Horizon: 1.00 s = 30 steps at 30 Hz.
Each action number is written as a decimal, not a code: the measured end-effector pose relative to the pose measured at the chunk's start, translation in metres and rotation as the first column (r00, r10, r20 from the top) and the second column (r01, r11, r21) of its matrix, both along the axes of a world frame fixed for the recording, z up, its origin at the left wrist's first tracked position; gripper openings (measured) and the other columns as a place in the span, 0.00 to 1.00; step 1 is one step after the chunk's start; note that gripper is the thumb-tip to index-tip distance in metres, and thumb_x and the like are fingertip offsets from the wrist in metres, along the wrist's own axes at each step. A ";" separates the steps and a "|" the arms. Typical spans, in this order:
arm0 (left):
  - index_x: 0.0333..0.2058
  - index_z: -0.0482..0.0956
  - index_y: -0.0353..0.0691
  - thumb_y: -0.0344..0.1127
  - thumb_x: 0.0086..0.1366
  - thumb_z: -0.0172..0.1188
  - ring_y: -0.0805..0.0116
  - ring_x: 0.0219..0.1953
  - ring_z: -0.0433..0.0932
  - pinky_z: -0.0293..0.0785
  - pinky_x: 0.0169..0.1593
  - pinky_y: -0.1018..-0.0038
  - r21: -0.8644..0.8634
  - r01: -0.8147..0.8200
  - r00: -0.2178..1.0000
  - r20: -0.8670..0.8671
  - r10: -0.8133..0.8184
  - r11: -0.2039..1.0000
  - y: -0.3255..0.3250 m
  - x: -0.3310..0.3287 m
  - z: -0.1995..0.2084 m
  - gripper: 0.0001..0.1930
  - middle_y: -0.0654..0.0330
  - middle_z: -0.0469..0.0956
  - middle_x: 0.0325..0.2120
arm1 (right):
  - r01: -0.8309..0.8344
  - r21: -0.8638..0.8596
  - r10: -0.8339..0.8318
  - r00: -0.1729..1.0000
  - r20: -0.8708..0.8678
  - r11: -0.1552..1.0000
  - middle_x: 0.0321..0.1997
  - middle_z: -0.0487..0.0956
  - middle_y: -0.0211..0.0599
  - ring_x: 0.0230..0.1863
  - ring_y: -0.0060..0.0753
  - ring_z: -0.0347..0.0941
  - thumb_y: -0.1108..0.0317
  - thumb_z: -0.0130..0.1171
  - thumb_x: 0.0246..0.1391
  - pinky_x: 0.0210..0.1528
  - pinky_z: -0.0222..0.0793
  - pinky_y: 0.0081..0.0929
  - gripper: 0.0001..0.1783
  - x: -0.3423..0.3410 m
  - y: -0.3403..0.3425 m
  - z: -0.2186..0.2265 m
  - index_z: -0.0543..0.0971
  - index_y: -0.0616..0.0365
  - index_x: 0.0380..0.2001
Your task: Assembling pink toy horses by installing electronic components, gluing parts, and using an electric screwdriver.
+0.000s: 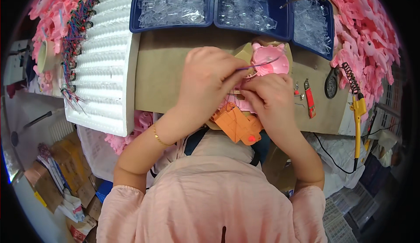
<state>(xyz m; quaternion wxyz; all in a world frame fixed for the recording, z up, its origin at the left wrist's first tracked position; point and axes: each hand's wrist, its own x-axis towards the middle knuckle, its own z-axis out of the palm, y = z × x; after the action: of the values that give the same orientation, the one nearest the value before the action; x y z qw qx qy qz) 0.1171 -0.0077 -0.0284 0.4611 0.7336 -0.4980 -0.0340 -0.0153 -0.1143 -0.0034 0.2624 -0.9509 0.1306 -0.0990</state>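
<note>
My left hand (pixel 214 74) is closed in a pinch on a thin purple wire (pixel 264 63), which runs right across a rounded pink plastic shell (pixel 276 66). Against the shell's near side is my right hand (pixel 273 96), its fingers bent together at the wire's lower end; what they hold is hidden. Below both hands lies an orange plastic housing (pixel 236 125) with a red round part, and dark thin wires lead up from it toward my fingers. Pink plastic shows between the housing and my hands, partly covered.
Blue bins (pixel 210 24) of clear plastic parts line the back. At left stands a ridged white foam tray (pixel 111 50) with bundled coloured wires. A red-handled tool (pixel 309 98), a black round object (pixel 331 84) and a yellow soldering iron (pixel 358 112) are at right, beside heaped pink parts (pixel 367 37).
</note>
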 end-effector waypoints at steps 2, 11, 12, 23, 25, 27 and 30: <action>0.27 0.79 0.44 0.35 0.49 0.62 0.65 0.32 0.73 0.63 0.42 0.68 -0.014 0.000 1.000 0.008 0.000 1.000 -0.001 -0.003 -0.001 0.05 0.64 0.76 0.23 | -0.003 -0.068 0.004 1.000 0.006 0.998 0.30 0.76 0.30 0.35 0.32 0.69 0.69 0.60 0.43 0.47 0.55 0.31 0.05 -0.003 0.005 0.000 0.78 0.56 0.27; 0.27 0.79 0.45 0.34 0.49 0.62 0.67 0.33 0.73 0.63 0.43 0.68 0.022 0.024 0.999 -0.028 -0.023 0.999 0.003 -0.005 -0.001 0.05 0.66 0.77 0.24 | 0.006 -0.095 -0.007 1.000 -0.003 0.995 0.32 0.74 0.27 0.37 0.32 0.67 0.70 0.58 0.44 0.48 0.53 0.33 0.06 -0.002 0.005 -0.003 0.79 0.55 0.29; 0.27 0.79 0.45 0.34 0.49 0.62 0.67 0.33 0.73 0.63 0.43 0.68 0.020 0.020 1.000 -0.025 -0.019 1.000 0.003 -0.005 -0.001 0.05 0.66 0.76 0.24 | 0.012 -0.087 -0.010 1.000 0.030 0.996 0.31 0.74 0.27 0.37 0.32 0.67 0.71 0.58 0.44 0.48 0.54 0.33 0.06 -0.003 0.004 -0.005 0.78 0.55 0.29; 0.27 0.80 0.43 0.34 0.49 0.62 0.65 0.33 0.73 0.64 0.42 0.69 0.003 0.024 0.991 -0.134 -0.024 1.000 -0.001 -0.006 0.000 0.05 0.64 0.76 0.23 | 0.010 -0.081 -0.012 0.999 -0.031 0.997 0.27 0.73 0.29 0.36 0.33 0.68 0.71 0.57 0.44 0.47 0.55 0.33 0.05 0.005 0.006 0.003 0.78 0.56 0.28; 0.26 0.80 0.42 0.34 0.49 0.62 0.64 0.33 0.73 0.64 0.41 0.69 -0.002 0.045 0.983 -0.180 -0.045 0.999 -0.002 -0.005 0.001 0.06 0.63 0.76 0.23 | 0.013 -0.100 -0.018 0.999 -0.047 0.995 0.27 0.73 0.29 0.36 0.32 0.68 0.71 0.57 0.44 0.47 0.55 0.33 0.05 0.005 0.006 0.004 0.78 0.56 0.27; 0.26 0.80 0.40 0.34 0.50 0.62 0.63 0.32 0.73 0.65 0.40 0.69 -0.033 0.031 0.983 -0.179 -0.036 0.999 -0.001 -0.002 0.001 0.05 0.61 0.76 0.23 | 0.002 -0.055 -0.005 0.998 -0.065 0.998 0.31 0.73 0.34 0.38 0.37 0.67 0.71 0.58 0.43 0.46 0.56 0.34 0.08 0.004 0.006 0.003 0.77 0.59 0.30; 0.30 0.81 0.40 0.32 0.52 0.61 0.64 0.32 0.73 0.64 0.39 0.73 0.011 0.018 0.981 -0.194 -0.016 1.000 0.010 0.005 0.017 0.06 0.61 0.76 0.25 | 0.006 -0.029 -0.009 0.992 -0.124 1.000 0.37 0.72 0.39 0.41 0.40 0.66 0.66 0.63 0.39 0.49 0.55 0.36 0.19 -0.019 0.013 0.025 0.74 0.60 0.36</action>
<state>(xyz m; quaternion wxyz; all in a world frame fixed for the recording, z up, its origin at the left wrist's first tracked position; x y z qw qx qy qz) 0.1225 0.0021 -0.0110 0.5024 0.7255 -0.4567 -0.1124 -0.0346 -0.1013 0.0217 0.2396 -0.9584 0.1489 -0.0426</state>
